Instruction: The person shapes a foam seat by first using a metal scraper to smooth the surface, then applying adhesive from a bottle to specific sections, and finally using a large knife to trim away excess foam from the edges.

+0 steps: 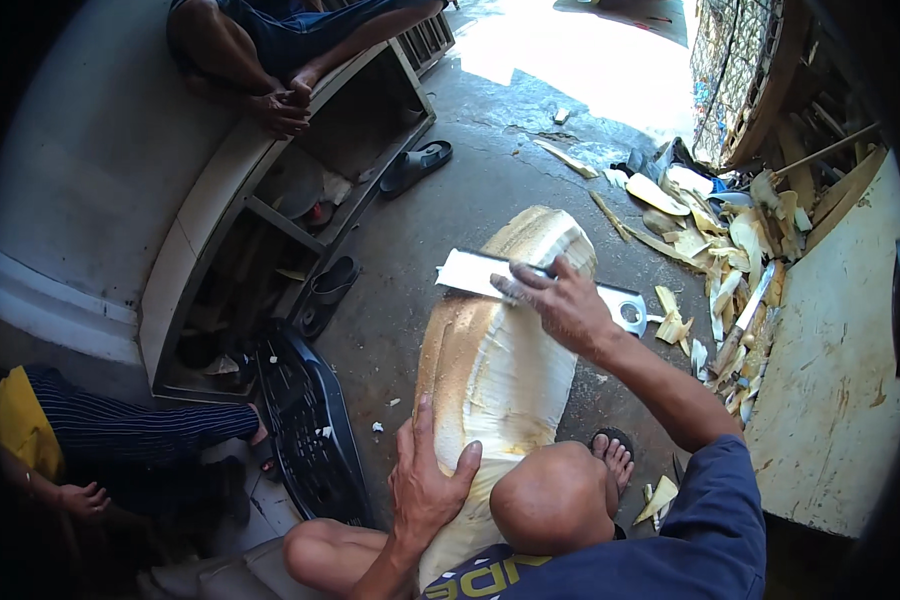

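Observation:
A long pale block [515, 375], perhaps foam or soft pith, leans away from me between my legs. Its left side is brownish and rough; the upper face is cream, with ridged cut marks. Across its far part lies a flat white bar with dark edges [475, 273] and a round hole near its right end. My right hand [560, 300] grips this bar from above, fingers over its middle. Lower down, my left hand [430, 480] rests against the block's left side, thumb and fingers spread. The block's near end is partly hidden by my knee and shirt.
Offcuts and shavings [745, 235] are heaped at right, beside a pale board [830, 370]. A black plastic panel [305, 430] and sandals [415, 168] lie left, near a tiled bench [210, 215]. One person's clasped hands [285, 108] show above; another person's hand [83, 500] is lower left.

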Demonstrator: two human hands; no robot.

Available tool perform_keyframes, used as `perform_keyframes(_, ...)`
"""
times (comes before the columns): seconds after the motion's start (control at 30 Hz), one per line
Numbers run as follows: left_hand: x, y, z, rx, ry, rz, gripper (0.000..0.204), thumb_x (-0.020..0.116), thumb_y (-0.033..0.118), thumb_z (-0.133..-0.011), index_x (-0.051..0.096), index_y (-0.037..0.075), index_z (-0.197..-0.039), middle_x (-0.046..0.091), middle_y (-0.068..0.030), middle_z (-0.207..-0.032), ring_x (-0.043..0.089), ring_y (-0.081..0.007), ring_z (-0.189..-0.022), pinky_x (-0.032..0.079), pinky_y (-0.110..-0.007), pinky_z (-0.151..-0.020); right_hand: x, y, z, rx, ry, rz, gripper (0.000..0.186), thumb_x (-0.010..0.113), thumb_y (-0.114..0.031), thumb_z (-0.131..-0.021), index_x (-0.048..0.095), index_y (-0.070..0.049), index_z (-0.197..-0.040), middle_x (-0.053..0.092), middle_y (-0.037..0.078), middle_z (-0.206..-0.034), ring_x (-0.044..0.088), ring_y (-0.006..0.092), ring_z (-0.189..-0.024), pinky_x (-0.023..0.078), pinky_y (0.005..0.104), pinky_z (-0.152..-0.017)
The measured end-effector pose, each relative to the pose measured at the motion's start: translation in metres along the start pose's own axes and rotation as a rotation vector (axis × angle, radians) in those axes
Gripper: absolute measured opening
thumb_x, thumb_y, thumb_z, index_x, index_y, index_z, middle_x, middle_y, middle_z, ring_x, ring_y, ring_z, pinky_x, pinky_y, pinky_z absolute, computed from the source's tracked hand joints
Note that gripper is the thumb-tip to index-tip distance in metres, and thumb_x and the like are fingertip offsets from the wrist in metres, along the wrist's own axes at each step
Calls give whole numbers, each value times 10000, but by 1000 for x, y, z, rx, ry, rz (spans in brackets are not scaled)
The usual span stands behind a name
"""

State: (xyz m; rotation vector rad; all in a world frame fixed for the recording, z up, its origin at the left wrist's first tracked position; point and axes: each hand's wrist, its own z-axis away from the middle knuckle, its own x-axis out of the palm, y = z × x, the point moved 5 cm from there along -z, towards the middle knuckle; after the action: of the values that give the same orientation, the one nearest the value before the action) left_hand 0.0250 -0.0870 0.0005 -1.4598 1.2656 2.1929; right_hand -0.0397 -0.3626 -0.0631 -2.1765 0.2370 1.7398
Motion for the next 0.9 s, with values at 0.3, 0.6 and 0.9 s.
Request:
perform_keyframes(0.3,3,7,6,60,49,-138,913,720,452,-887,287,43,-1579,475,-283,-1347,616,-487,-1119,527,-546,-918,-10,-32,14,-185,93,-105,618,522,-93,-970,450,-317,-1542,513,61,-1534,545,356,-1154,532,510,-924)
perform_keyframes(0.6,11,0,0,-20,64,-122,1149,747,543,-834,95,-11,-1600,422,-345,-1431,565,-522,-1201,513,-565,-944,-31,-104,32,-336,72,69,657,600,-138,-929,444,-278,-1552,464,105,-1559,512,345,-1202,492,577,-946)
perform_keyframes(0.9,7,-14,65,-208,-200,-55,1251,830,518,-776,54,-53,-1574,483,-382,-1414,593,-537,-1200,512,-526,-1011,-19,-56,14,-160,-80,123,596,524,-153,-983,426,-258,-1562,440,118,-1565,499,369,-1249,504,560,-926)
